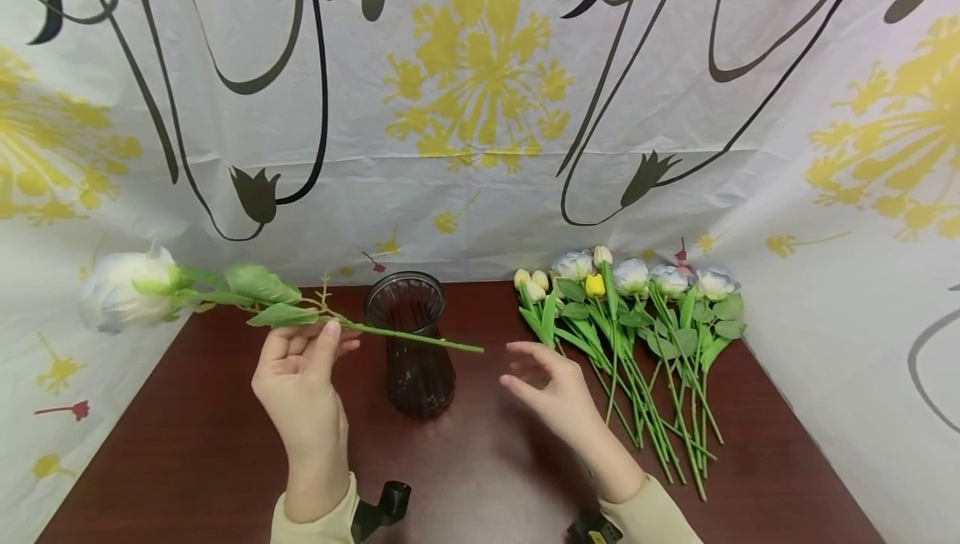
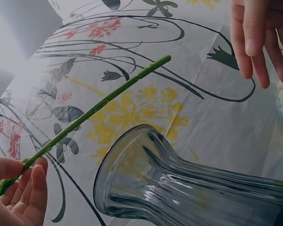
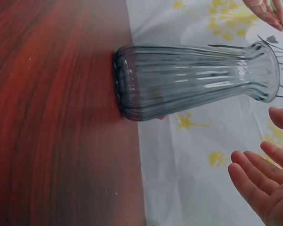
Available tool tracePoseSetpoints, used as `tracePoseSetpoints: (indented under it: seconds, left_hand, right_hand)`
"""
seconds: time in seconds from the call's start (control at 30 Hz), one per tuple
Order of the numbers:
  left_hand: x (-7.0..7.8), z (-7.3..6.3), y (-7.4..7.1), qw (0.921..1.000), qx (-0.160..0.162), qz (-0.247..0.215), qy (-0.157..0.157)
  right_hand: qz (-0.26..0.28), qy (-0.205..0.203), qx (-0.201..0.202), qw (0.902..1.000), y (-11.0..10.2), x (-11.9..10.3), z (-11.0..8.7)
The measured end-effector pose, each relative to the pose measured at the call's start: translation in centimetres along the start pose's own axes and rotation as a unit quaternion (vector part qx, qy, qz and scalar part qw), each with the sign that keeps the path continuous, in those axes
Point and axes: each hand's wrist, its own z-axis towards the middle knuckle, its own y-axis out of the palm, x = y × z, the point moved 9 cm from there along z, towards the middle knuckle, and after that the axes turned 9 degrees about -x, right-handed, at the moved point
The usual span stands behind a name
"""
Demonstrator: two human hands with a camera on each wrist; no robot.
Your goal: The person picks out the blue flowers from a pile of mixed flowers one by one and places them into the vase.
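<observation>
My left hand (image 1: 303, 381) pinches the green stem of an artificial white rose (image 1: 135, 287) between thumb and fingers. The flower lies nearly level, its bloom out to the left and the bare stem end (image 2: 132, 81) pointing right, in front of the vase rim. A ribbed, smoky glass vase (image 1: 420, 352) stands upright on the table between the hands, with nothing seen inside it. To the right of the stem end, my right hand (image 1: 555, 394) hovers with fingers loosely bent and holds nothing. In the right wrist view, the right hand (image 3: 269, 183) is apart from the vase (image 3: 188, 77).
Several artificial flowers lie at the right of the dark red table (image 1: 480, 477): white tulips (image 1: 534, 286), a yellow tulip (image 1: 595, 285) and pale blue-white roses (image 1: 632, 276), stems toward the front. A patterned white cloth (image 1: 465, 219) hangs behind and along both sides.
</observation>
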Motion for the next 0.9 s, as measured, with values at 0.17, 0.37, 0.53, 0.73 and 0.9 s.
tracePoseSetpoints:
  seconds: [0.17,0.37,0.53,0.73,0.9]
  left_hand:
    - [0.2,0.2,-0.3,0.9997,0.012,-0.014,0.014]
    - [0.4,0.4,-0.6,0.9995,0.018,-0.009,0.024]
    - [0.5,0.5,-1.2,0.9987,0.033,-0.016,0.035]
    - [0.6,0.7,-2.2,0.9973,0.052,-0.020,0.049]
    - [0.7,0.9,-2.9,0.9954,0.070,-0.042,0.051]
  right_hand:
    - [0.005,0.001,-0.015,0.9999,1.4,0.1,0.3]
    - [0.001,-0.013,-0.024,0.9996,2.9,0.1,0.9]
    - [0.010,-0.010,-0.031,0.9994,3.8,0.3,1.5]
    - [0.022,-0.007,-0.036,0.9991,4.9,0.6,2.0]
    - [0.021,-0.003,-0.054,0.9983,5.9,1.1,2.3]
